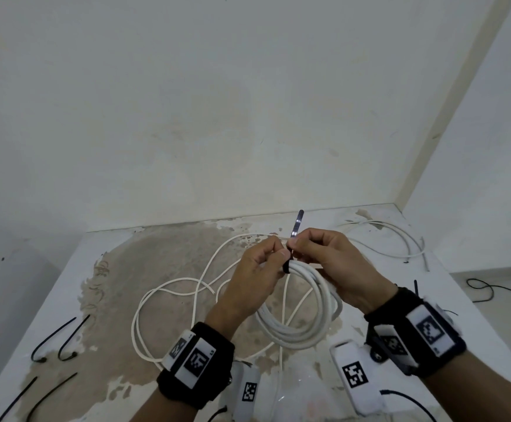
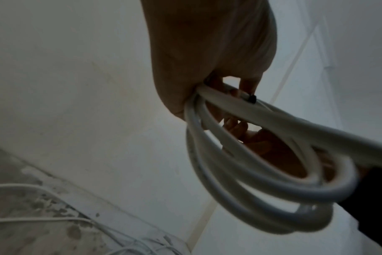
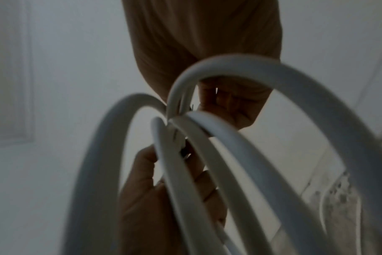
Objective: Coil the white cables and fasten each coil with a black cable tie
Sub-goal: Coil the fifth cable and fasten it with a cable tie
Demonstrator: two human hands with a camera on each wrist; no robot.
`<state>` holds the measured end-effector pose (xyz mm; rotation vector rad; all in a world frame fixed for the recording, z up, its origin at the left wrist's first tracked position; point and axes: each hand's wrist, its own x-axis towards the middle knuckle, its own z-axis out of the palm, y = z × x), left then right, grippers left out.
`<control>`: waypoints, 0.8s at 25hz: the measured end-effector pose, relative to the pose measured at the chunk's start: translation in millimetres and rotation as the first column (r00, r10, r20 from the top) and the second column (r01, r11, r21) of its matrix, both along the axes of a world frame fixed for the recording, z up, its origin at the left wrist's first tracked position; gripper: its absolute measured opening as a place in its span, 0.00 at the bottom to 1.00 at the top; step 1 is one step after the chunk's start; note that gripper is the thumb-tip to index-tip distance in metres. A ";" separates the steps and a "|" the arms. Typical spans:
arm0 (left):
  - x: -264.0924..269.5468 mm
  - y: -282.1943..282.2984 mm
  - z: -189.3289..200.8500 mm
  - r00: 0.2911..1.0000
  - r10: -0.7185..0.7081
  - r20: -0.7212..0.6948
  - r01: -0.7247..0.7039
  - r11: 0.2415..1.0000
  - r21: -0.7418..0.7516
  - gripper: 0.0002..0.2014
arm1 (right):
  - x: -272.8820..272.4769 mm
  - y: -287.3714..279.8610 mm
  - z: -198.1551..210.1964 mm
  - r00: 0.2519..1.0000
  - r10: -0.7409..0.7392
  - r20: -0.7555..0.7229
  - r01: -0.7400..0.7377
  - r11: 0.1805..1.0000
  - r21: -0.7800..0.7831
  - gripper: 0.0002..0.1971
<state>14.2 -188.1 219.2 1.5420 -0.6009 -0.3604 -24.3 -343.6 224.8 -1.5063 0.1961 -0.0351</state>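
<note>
A coil of white cable [image 1: 306, 312] hangs in the air above the table, held at its top between both hands. A black cable tie [image 1: 294, 231] wraps round the coil's top, its free tail sticking up past my fingers. My left hand [image 1: 266, 257] pinches the coil and the tie's lower part. My right hand [image 1: 306, 242] pinches the tie's tail just above. In the left wrist view the coil [image 2: 262, 176] loops out of my curled left hand [image 2: 209, 96], with the tie's black head [image 2: 251, 99] on it. The right wrist view shows blurred coil loops [image 3: 229, 155].
A loose white cable [image 1: 169, 303] sprawls over the stained table [image 1: 144, 263] behind the hands; another [image 1: 394, 239] lies at the far right corner. Several spare black ties [image 1: 53, 339] lie at the left front edge. Walls stand close behind and to the right.
</note>
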 end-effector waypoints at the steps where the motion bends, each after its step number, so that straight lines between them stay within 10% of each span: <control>1: -0.1 -2.5 -1.4 1.000 0.007 -0.025 -0.006 1.000 0.019 0.16 | 0.0 -1.7 -0.1 1.000 0.001 0.008 -0.001 1.000 -0.018 0.09; 11: 3.9 -31.8 -20.3 0.968 -0.072 -0.241 0.090 0.994 0.065 0.13 | -8.8 -31.5 -14.4 0.997 -0.060 -0.044 0.056 0.995 -0.085 0.10; 16: 4.5 -62.8 -41.7 0.924 0.161 -0.347 -0.111 0.981 0.159 0.18 | -47.9 -44.6 -25.0 0.991 -0.060 -0.122 0.022 0.958 -0.287 0.16; 20: -8.4 -83.8 -58.1 0.890 0.141 -0.434 -0.030 0.967 0.252 0.23 | -66.7 -62.3 -67.5 0.958 -0.285 -0.027 0.266 0.922 -0.280 0.14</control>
